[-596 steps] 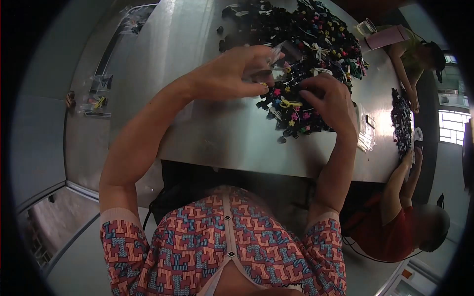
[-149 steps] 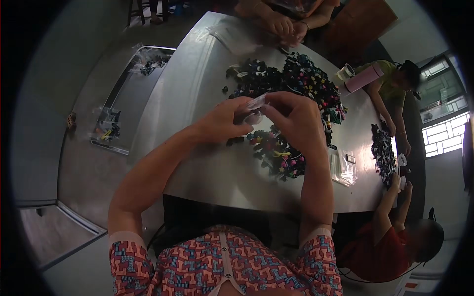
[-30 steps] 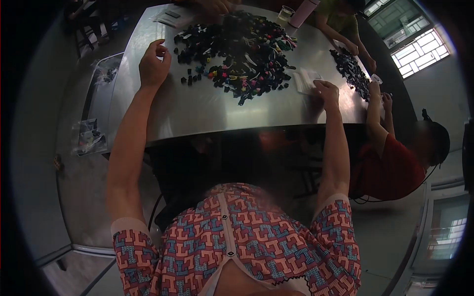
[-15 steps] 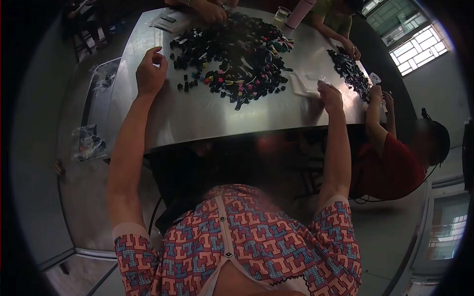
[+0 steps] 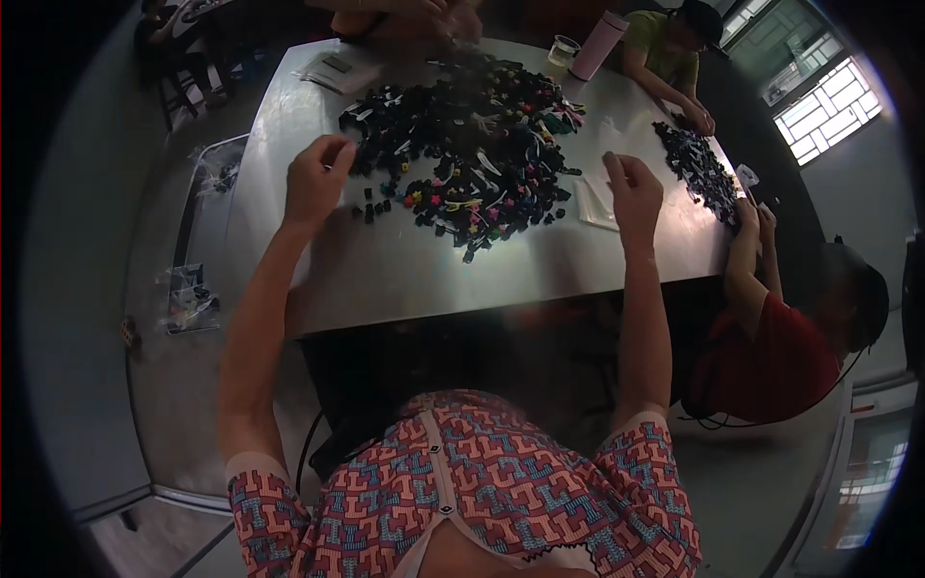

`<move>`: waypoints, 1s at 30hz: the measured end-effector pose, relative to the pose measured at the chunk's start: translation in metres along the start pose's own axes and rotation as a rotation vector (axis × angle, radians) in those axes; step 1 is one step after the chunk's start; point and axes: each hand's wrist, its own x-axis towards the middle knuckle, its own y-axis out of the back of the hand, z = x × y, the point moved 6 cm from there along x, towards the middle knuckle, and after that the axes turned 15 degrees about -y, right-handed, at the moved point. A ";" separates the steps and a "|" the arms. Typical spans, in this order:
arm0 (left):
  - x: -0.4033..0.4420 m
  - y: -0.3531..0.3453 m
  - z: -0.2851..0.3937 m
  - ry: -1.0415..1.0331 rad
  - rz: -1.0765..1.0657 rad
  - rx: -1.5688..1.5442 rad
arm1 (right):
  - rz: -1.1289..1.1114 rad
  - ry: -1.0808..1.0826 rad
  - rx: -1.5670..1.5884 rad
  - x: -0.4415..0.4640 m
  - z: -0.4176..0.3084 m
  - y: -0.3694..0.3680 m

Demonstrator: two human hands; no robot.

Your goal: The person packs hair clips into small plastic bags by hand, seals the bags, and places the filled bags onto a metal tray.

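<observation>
A large heap of small black pieces [image 5: 453, 135], mixed with white strips and pink, yellow and green bits, lies in the middle of the metal table [image 5: 385, 279]. My left hand [image 5: 315, 188] is raised at the heap's left edge, thumb and fingers curled together. Anything between those fingertips is too small to make out. On the right, my right hand [image 5: 636, 197] has its thumb and fingertips pinched at what looks like a thin clear plastic bag [image 5: 609, 133]. Beside and below it lies a stack of flat clear bags [image 5: 594, 204].
More flat bags [image 5: 337, 73] lie at the table's far left. A pink bottle [image 5: 597, 46] and a clear cup [image 5: 563, 50] stand at the back. Another dark heap [image 5: 696, 171] is on the right, near a person in red [image 5: 771, 361] and one in green [image 5: 665, 58].
My left hand has moved right toward the heap, its fingers closing. The right hand has turned and shifted slightly left, now pinching. The whole view has tilted, so the table appears lower.
</observation>
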 end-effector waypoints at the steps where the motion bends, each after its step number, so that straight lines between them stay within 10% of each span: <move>1: 0.001 -0.009 0.002 0.090 -0.075 -0.133 | 0.017 0.189 -0.052 -0.010 -0.026 -0.018; 5: -0.007 -0.041 0.026 0.687 -0.359 -0.728 | -0.045 0.664 -0.114 -0.058 -0.116 -0.092; 11: 0.003 -0.040 0.005 0.779 -0.439 -1.127 | -0.372 1.079 -0.226 -0.107 -0.143 -0.183; 30: -0.005 -0.038 0.010 0.322 -0.170 -0.572 | -0.322 0.658 -0.002 -0.086 -0.121 -0.174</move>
